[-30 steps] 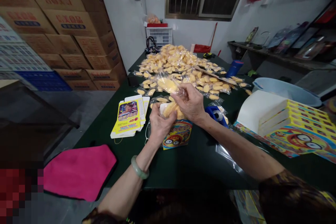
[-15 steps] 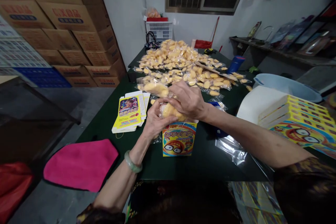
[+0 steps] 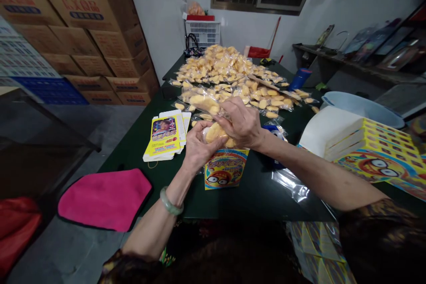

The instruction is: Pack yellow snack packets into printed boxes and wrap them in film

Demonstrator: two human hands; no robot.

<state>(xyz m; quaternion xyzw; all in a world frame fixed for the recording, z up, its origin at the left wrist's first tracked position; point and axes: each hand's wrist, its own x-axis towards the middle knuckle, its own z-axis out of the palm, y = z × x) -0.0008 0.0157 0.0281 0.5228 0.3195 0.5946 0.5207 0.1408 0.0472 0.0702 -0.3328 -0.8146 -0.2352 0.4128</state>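
My left hand (image 3: pixel 196 148) is closed round clear-wrapped yellow snack pieces (image 3: pixel 214 133), thumb in front. My right hand (image 3: pixel 242 120) bends over it from the right, its fingers pinching the end of another clear packet with a long yellow piece (image 3: pixel 203 102) that points to the left. The fingers of both hands nearly meet, so part of the wrapping is hidden. Just below them, an upright yellow printed box (image 3: pixel 224 173) with a cartoon face stands on the dark green table (image 3: pixel 199 206). Its top is covered by the hands.
A large heap of wrapped yellow pieces (image 3: pixel 222 64) spreads behind. Flat cartons (image 3: pixel 163 137) lie left, near a pink cloth-like item (image 3: pixel 104 199). To the right are a row of printed boxes (image 3: pixel 376 155), a blue basin (image 3: pixel 362 106) and clear plastic film (image 3: pixel 293 186). Cardboard boxes (image 3: pixel 80 13) are stacked left.
The view has shifted slightly. Both hands stay together above the box, still gripping their packets, with only small finger movements. The box now looks slightly tilted.
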